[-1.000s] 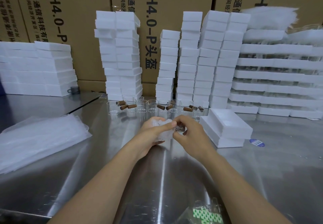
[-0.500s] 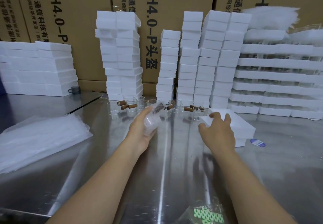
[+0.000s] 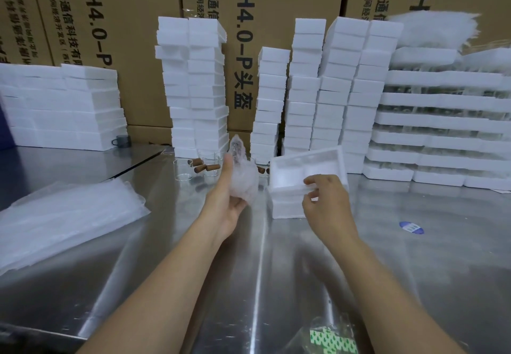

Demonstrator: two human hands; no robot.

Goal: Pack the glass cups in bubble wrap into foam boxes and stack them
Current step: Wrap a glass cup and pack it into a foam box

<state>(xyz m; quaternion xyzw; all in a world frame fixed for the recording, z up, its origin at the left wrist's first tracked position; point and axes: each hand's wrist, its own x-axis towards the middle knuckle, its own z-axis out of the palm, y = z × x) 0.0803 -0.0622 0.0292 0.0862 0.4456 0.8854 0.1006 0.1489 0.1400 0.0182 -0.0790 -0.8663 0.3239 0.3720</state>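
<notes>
Steel table point(image 3: 166, 243): left grip point(image 3: 225, 210) holds wrapped cup point(image 3: 244, 185) beside foam box point(image 3: 304, 164).

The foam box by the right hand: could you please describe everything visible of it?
The foam box is white, rectangular and open-topped, with thick walls and a divider making two visible hollows, both empty. It is tilted, opening toward the camera, resting on another foam piece on the steel table. The right hand pinches its near wall. The wrapped cup in the left hand is beside it, apart.
</notes>
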